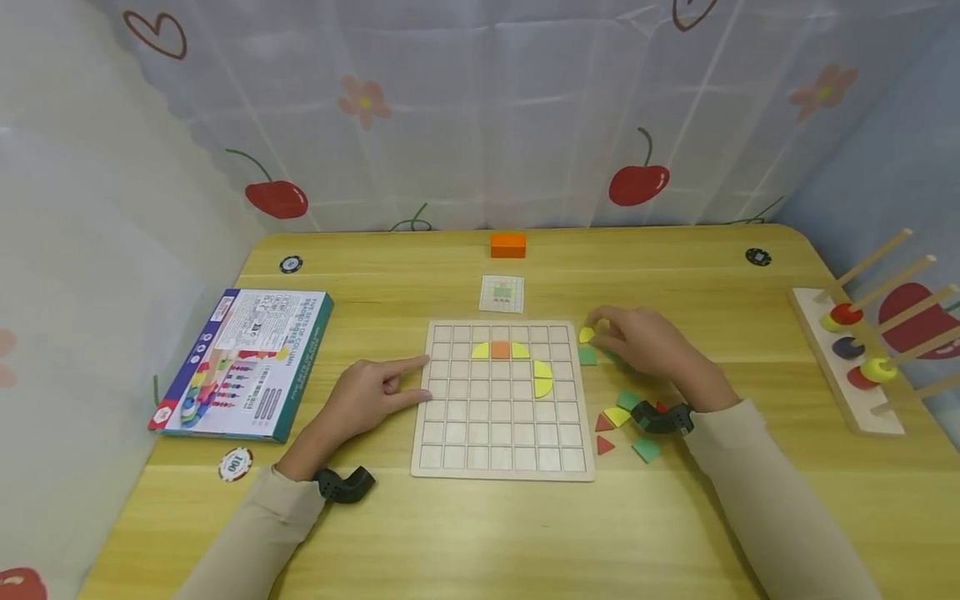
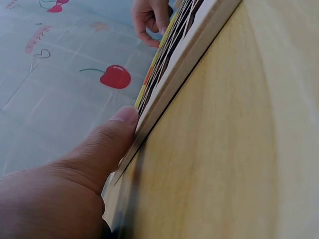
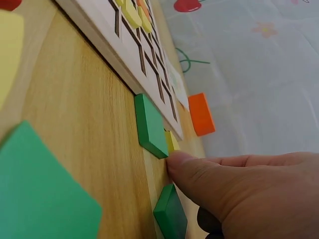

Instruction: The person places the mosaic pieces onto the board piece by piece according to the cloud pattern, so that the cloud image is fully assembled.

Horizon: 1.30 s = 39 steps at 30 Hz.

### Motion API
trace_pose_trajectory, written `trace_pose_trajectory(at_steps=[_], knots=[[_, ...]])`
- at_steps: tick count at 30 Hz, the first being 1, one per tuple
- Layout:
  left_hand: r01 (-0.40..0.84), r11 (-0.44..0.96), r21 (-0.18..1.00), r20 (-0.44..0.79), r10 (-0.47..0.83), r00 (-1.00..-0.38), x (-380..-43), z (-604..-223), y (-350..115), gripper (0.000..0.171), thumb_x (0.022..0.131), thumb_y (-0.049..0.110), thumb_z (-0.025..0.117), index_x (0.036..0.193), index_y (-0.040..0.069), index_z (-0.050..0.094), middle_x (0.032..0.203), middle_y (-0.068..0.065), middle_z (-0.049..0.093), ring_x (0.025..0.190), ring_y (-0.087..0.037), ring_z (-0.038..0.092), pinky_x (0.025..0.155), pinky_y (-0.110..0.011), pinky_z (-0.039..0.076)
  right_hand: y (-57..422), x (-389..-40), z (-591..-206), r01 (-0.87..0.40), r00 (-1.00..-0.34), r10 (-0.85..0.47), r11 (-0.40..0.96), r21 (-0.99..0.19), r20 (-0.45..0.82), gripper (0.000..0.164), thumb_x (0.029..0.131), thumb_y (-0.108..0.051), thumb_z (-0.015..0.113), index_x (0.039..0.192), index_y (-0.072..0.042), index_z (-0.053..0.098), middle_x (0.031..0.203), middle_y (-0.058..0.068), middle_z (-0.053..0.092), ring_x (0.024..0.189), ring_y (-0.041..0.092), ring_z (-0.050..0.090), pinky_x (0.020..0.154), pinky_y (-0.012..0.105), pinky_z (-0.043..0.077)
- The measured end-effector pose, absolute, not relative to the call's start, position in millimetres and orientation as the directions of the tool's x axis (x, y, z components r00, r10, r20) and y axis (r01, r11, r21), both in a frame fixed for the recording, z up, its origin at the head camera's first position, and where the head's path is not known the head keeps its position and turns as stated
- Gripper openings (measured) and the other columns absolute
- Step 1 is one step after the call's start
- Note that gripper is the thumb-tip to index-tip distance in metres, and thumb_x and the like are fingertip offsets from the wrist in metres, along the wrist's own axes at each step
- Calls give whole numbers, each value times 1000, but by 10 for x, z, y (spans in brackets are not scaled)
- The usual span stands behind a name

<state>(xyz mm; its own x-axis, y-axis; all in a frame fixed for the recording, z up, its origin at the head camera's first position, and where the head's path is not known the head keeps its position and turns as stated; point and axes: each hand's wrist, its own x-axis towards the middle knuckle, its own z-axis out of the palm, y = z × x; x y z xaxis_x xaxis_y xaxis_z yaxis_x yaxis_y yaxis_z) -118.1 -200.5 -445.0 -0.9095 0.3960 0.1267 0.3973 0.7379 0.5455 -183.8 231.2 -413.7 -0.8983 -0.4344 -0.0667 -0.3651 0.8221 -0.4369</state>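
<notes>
One yellow piece (image 1: 587, 334) pinched between thumb and forefinger of the nearer, right hand (image 1: 641, 337), just right of the far right corner of the grid board (image 1: 477, 433) on the bench (image 1: 465, 542), left hand (image 1: 365, 393) opposite, thumb and forefinger parted, touching the board's left edge.

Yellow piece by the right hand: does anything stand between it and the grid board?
Nothing visible does: the yellow piece is just beside the grid board; the green square next to it sits off that path.

Chip (image 1: 236, 464) with "100", curtain (image 2: 55, 109) apparently "happy"
</notes>
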Motion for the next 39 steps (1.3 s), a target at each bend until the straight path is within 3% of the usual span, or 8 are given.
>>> trace_pose_trajectory(at_steps=[9, 19, 28, 39], knots=[[401, 736, 545, 135, 396, -908, -1187, -4467, -2009, 54, 89, 54, 75, 135, 26, 70, 55, 14, 35, 50, -3, 27, 50, -25, 28, 2221, -1801, -4090, -312, -926, -375, 825, -472, -43, 33, 100, -27, 69, 127, -9, 59, 66, 2, 48, 56, 19, 44, 54, 34, 38], [404, 731, 550, 137, 398, -907, -1189, -4480, -2010, 54, 89, 53, 76, 135, 25, 70, 56, 13, 35, 50, -3, 27, 50, -25, 28, 1791, -1650, -3965, -376, -915, -399, 787, -489, 60, 34, 100, -28, 70, 126, -8, 61, 68, 1, 49, 56, 18, 44, 54, 33, 37], [402, 741, 538, 136, 395, -909, -1178, -4445, -2038, 54, 89, 54, 76, 134, 26, 70, 55, 14, 34, 50, -3, 27, 50, -26, 27, 1353, -1499, -3908, -335, -920, -391, 739, -585, 32, 34, 101, -29, 68, 129, -12, 60, 69, 0, 50, 56, 17, 43, 54, 31, 37], [386, 736, 555, 110, 395, -912, -1186, -4438, -2004, 54, 89, 53, 75, 135, 25, 70, 55, 13, 36, 50, -3, 29, 50, -25, 28, 862, -1363, -3983, -369, -895, -446, 721, -587, 14, 28, 103, -23, 64, 129, -13, 60, 68, -4, 53, 55, 13, 46, 54, 29, 38]])
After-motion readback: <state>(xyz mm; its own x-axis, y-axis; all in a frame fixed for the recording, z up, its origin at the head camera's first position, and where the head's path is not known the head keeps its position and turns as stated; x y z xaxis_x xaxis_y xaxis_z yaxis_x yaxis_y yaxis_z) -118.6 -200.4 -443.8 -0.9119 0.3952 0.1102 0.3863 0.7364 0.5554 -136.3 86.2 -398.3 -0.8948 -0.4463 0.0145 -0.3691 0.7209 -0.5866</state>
